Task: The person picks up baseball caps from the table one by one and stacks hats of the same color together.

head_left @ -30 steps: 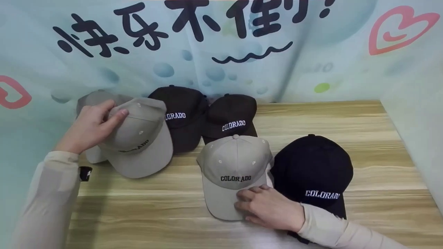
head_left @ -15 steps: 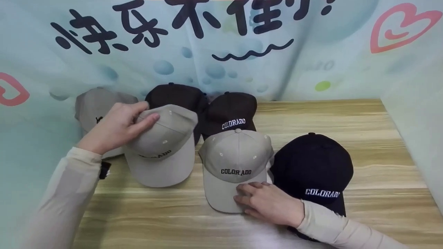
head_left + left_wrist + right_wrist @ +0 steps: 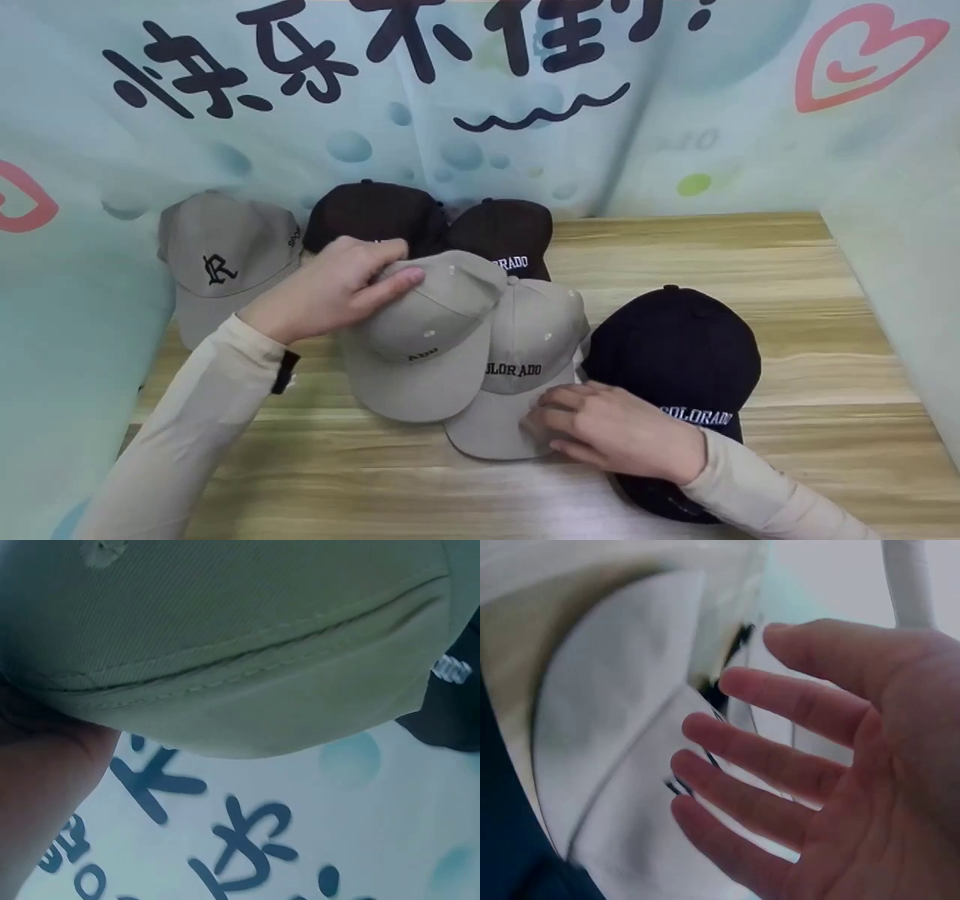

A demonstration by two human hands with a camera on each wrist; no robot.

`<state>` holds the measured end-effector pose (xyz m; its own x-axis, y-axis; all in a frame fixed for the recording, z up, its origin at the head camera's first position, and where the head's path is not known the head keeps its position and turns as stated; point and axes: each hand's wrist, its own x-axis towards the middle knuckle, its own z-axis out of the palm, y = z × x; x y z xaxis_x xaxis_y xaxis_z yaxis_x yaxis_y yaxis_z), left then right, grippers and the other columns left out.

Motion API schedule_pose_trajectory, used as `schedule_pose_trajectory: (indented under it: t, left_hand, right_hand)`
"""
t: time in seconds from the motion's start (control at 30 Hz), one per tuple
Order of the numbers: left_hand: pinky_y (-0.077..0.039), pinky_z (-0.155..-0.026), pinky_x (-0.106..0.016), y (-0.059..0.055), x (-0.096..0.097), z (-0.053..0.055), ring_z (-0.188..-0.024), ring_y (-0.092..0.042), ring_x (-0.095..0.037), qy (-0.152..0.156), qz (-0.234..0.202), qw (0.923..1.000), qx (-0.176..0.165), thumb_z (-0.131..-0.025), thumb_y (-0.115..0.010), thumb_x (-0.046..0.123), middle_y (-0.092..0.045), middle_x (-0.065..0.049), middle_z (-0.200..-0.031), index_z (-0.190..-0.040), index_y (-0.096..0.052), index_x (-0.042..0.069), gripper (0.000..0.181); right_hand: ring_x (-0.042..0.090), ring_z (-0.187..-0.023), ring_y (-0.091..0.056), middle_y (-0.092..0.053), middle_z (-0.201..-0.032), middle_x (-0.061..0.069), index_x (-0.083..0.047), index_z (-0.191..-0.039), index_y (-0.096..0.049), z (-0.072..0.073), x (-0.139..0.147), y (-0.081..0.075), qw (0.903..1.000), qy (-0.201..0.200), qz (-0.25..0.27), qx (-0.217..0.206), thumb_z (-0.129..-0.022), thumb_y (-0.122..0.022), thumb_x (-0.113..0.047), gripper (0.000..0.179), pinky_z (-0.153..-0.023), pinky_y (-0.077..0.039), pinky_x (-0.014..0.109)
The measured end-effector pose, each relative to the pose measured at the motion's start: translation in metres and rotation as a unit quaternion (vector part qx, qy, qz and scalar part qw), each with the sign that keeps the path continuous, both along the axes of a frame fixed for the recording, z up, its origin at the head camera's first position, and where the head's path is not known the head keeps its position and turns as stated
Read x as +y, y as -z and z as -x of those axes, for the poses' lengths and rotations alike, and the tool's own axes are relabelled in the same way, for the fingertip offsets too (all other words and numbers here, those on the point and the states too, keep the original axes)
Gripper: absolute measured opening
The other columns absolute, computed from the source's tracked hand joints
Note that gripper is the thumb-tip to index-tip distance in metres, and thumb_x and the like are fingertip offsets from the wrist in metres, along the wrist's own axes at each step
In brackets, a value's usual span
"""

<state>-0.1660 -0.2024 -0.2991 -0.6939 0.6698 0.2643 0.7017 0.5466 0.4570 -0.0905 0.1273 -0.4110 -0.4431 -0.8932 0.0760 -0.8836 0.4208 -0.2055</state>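
Observation:
My left hand (image 3: 334, 292) grips a beige baseball cap (image 3: 412, 375) at its crown, thumb on top. Its brim points down toward me and overlaps a second beige cap (image 3: 544, 337), lettered COLORADO, lying on the table. In the left wrist view, the held cap's fabric (image 3: 247, 645) fills the top, with part of the hand (image 3: 52, 780) at its edge. My right hand (image 3: 622, 435) is by the second cap's brim. The right wrist view shows its fingers (image 3: 769, 754) extended and spread before that cap (image 3: 622, 690), pinching nothing.
A navy COLORADO cap (image 3: 671, 352) lies right of the second beige cap. At the back stand two dark brown caps, one left (image 3: 371, 214) and one right (image 3: 514, 229). A grey cap with a black R (image 3: 217, 247) sits at far left. A printed backdrop (image 3: 420, 142) rises behind the wooden table (image 3: 795, 315).
My left hand has carried the beige cap rightward from in front of the grey R cap to overlap the second beige cap. My right hand has shifted slightly right along that cap's brim.

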Motion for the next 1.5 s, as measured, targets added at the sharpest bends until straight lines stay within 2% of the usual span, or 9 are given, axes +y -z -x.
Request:
schedule_pose_trajectory:
  t: [0.2,0.37,0.5,0.77,0.87,1.0,1.13,1.3,1.5]
  left_hand:
    - [-0.036,-0.052,-0.029,0.008,0.023,-0.003,-0.055,-0.04,-0.011,0.049,-0.021,0.998,-0.035,-0.099,-0.056,0.018,-0.036,0.008,-0.061,-0.076,-0.044,0.01,0.027]
    - [-0.043,-0.058,-0.03,0.022,0.041,-0.004,-0.065,-0.05,-0.012,0.097,-0.02,0.9918,-0.08,-0.094,-0.065,0.026,-0.048,0.004,-0.071,-0.088,-0.049,0.007,0.026]
    - [-0.048,-0.066,-0.031,0.032,0.057,-0.006,-0.077,-0.057,-0.013,0.126,-0.012,0.9865,-0.105,-0.087,-0.072,0.033,-0.059,-0.001,-0.088,-0.102,-0.051,0.006,0.038]
    - [-0.043,-0.085,-0.031,0.044,0.088,-0.001,-0.095,-0.05,-0.018,0.158,0.031,0.9835,-0.083,-0.077,-0.079,0.035,-0.05,-0.005,-0.103,-0.109,-0.045,0.004,0.056]
    - [-0.042,-0.088,-0.03,0.052,0.096,0.001,-0.097,-0.047,-0.019,0.145,0.063,0.9838,-0.084,-0.077,-0.08,0.038,-0.045,-0.006,-0.107,-0.11,-0.041,0.004,0.061]
    - [-0.042,-0.088,-0.031,0.063,0.098,0.005,-0.099,-0.043,-0.021,0.103,0.097,0.9868,-0.079,-0.079,-0.077,0.045,-0.037,-0.008,-0.109,-0.117,-0.039,0.004,0.067]
    - [-0.036,-0.095,-0.043,0.069,0.095,0.007,-0.12,-0.036,-0.029,0.054,0.126,0.9877,-0.075,-0.083,-0.071,0.05,-0.032,-0.015,-0.13,-0.13,-0.039,0.004,0.073]
    - [-0.024,-0.103,-0.054,0.074,0.091,0.008,-0.141,-0.015,-0.034,0.014,0.166,0.9768,-0.135,-0.088,-0.064,0.053,-0.013,-0.02,-0.155,-0.146,-0.031,0.011,0.079]
    - [-0.021,-0.104,-0.062,0.077,0.086,0.008,-0.14,-0.018,-0.037,-0.009,0.197,0.9641,-0.178,-0.091,-0.057,0.055,-0.008,-0.017,-0.158,-0.152,-0.023,0.011,0.082]
  right_hand:
    - [0.022,-0.095,-0.062,-0.064,-0.11,0.003,-0.01,-0.109,-0.065,-0.002,0.015,-0.011,0.9949,-0.002,0.088,0.05,-0.087,-0.069,-0.02,0.024,-0.08,-0.05,0.038]
    - [0.016,-0.092,-0.061,-0.065,-0.104,0.0,-0.009,-0.113,-0.065,-0.004,0.017,-0.014,0.9919,-0.031,0.109,0.059,-0.091,-0.064,-0.019,0.024,-0.08,-0.048,0.033]
    - [0.013,-0.091,-0.061,-0.065,-0.1,-0.002,-0.009,-0.112,-0.065,-0.006,0.017,-0.014,0.9895,-0.046,0.124,0.057,-0.092,-0.064,-0.018,0.022,-0.08,-0.047,0.031]
    - [0.011,-0.093,-0.061,-0.065,-0.1,-0.004,-0.011,-0.109,-0.066,-0.007,0.014,-0.01,0.9904,-0.055,0.115,0.053,-0.09,-0.067,-0.018,0.021,-0.079,-0.046,0.03]
    - [0.011,-0.091,-0.061,-0.065,-0.097,-0.005,-0.012,-0.107,-0.066,-0.007,0.014,-0.007,0.9914,-0.053,0.108,0.052,-0.089,-0.068,-0.019,0.019,-0.077,-0.045,0.03]
    - [0.012,-0.09,-0.061,-0.064,-0.096,-0.005,-0.012,-0.105,-0.065,-0.006,0.015,-0.004,0.9923,-0.05,0.103,0.048,-0.087,-0.07,-0.018,0.02,-0.077,-0.046,0.031]
    - [0.012,-0.093,-0.061,-0.065,-0.101,-0.003,-0.011,-0.109,-0.066,-0.007,0.014,0.001,0.9955,-0.036,0.082,0.031,-0.087,-0.07,-0.019,0.025,-0.078,-0.047,0.032]
    - [0.018,-0.105,-0.059,-0.063,-0.116,0.003,-0.011,-0.118,-0.065,-0.009,0.012,0.007,0.9995,-0.011,0.029,0.004,-0.09,-0.067,-0.025,0.031,-0.084,-0.049,0.038]
    - [0.024,-0.114,-0.056,-0.055,-0.132,0.007,-0.015,-0.126,-0.063,-0.013,0.006,0.014,0.9995,-0.002,-0.025,-0.017,-0.091,-0.066,-0.03,0.037,-0.088,-0.049,0.04]
